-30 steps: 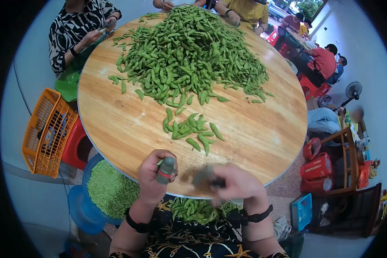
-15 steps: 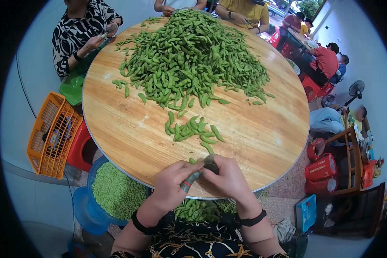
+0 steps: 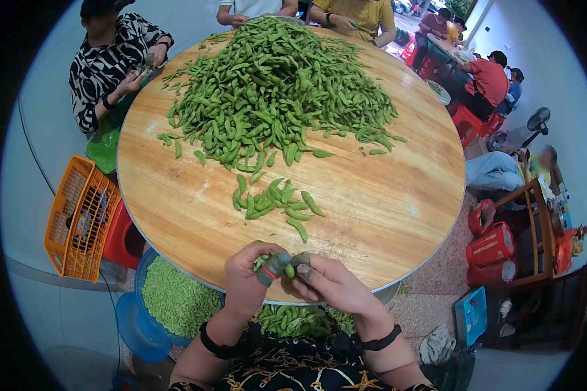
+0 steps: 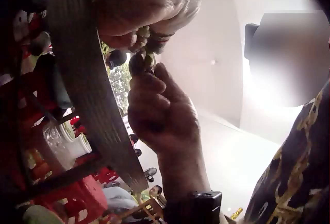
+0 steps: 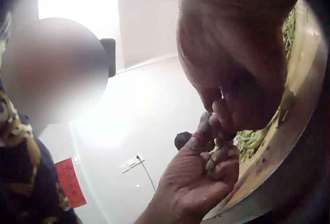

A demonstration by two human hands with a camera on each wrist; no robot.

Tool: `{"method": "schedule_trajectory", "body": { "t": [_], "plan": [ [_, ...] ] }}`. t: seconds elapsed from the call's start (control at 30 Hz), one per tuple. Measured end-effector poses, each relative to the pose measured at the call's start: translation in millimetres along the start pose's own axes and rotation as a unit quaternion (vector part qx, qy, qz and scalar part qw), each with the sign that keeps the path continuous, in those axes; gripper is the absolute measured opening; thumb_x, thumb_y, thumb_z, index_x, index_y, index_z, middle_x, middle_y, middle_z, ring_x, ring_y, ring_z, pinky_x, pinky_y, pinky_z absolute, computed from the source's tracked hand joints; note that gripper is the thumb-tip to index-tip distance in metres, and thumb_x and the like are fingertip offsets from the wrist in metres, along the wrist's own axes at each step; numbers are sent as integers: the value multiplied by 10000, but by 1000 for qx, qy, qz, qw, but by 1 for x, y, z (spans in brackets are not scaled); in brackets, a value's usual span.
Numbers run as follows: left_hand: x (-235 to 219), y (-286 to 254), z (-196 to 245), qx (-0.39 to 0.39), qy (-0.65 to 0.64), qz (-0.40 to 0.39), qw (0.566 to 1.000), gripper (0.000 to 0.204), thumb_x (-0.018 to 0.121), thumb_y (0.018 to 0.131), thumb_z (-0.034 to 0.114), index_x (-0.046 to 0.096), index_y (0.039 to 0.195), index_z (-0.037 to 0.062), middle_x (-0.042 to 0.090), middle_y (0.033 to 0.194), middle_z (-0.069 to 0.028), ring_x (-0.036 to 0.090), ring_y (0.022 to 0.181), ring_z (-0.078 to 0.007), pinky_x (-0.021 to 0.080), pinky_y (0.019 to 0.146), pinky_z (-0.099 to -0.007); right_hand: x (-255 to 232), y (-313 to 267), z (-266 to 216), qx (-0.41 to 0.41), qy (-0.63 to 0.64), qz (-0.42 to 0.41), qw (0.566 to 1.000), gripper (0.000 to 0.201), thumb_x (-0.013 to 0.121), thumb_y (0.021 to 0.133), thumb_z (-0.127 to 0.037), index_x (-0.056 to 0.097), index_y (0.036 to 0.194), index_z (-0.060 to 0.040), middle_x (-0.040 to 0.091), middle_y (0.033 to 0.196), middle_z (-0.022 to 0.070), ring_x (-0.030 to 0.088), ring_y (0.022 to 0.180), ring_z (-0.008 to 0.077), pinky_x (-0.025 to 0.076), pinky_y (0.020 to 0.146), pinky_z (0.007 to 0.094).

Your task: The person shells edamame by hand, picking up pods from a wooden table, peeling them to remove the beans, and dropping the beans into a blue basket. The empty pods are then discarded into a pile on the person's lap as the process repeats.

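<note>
Both hands meet over the table's near edge. A green soybean pod [image 3: 289, 270] is pinched between the fingertips of my left hand [image 3: 244, 280] and my right hand [image 3: 338, 281]. The left thumb wears a grey cover [image 3: 277, 263] with a red band, and dark covers show on the right fingertips. More green pieces [image 3: 259, 262] sit in the curled left fingers; the right wrist view shows green bits [image 5: 210, 165] there too. Just beyond the hands lies one pod [image 3: 298, 229], near a small group of pods [image 3: 267, 199].
A large heap of pods [image 3: 274, 98] covers the far part of the round wooden table [image 3: 385, 208]. Shelled beans [image 3: 179, 296] fill a blue basket at lower left, near an orange crate [image 3: 78, 218]. Pods [image 3: 293, 319] lie at my lap. Other people sit around.
The hands were apart, the right one blurred; then they came together low over the table. Now they pinch a pod, and the small group has one pod fewer at its near side.
</note>
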State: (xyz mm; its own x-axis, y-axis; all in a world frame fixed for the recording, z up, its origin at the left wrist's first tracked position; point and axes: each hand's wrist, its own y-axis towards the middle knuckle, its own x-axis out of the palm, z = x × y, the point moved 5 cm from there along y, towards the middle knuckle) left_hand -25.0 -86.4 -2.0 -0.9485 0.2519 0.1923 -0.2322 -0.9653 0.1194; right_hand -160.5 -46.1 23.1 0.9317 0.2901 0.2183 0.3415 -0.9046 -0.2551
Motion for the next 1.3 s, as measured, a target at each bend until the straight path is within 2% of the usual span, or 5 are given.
{"method": "schedule_trajectory", "body": {
  "t": [0.3,0.57,0.87,1.1,1.3],
  "plan": [
    [7,-2,0,-103,-1,41,994,115,617,831,93,598,845,-19,608,745,-26,559,716,-78,460,631,-234,-7,-1,14,-1,86,-40,996,241,360,973,-184,496,847,-30,431,614,-39,355,517,38,280,462,186],
    [18,-2,14,29,-2,-98,995,55,587,776,0,604,828,-3,552,758,-40,542,651,-95,411,552,-203,-3,0,12,22,80,12,996,202,391,963,-157,508,860,-29,433,606,-36,337,498,33,274,454,182],
    [0,1,2,25,58,-12,998,87,620,780,34,639,853,-9,588,755,-59,563,689,-119,439,612,-249,1,4,12,31,107,-49,993,236,387,970,-191,513,852,-29,435,605,-37,342,497,32,272,453,189],
    [5,4,30,55,187,-56,979,105,601,737,-28,643,832,-11,585,749,-62,570,708,-135,431,607,-232,6,7,20,-8,93,-26,995,209,390,969,-177,521,896,-32,432,617,-35,340,501,27,258,447,175],
    [-1,10,0,-70,-204,-152,965,100,581,831,48,639,875,-21,568,759,-51,525,603,-99,395,536,-202,15,4,14,62,246,-44,966,202,414,964,-190,523,939,-21,467,665,-6,343,493,27,255,431,165]
  ]
}}
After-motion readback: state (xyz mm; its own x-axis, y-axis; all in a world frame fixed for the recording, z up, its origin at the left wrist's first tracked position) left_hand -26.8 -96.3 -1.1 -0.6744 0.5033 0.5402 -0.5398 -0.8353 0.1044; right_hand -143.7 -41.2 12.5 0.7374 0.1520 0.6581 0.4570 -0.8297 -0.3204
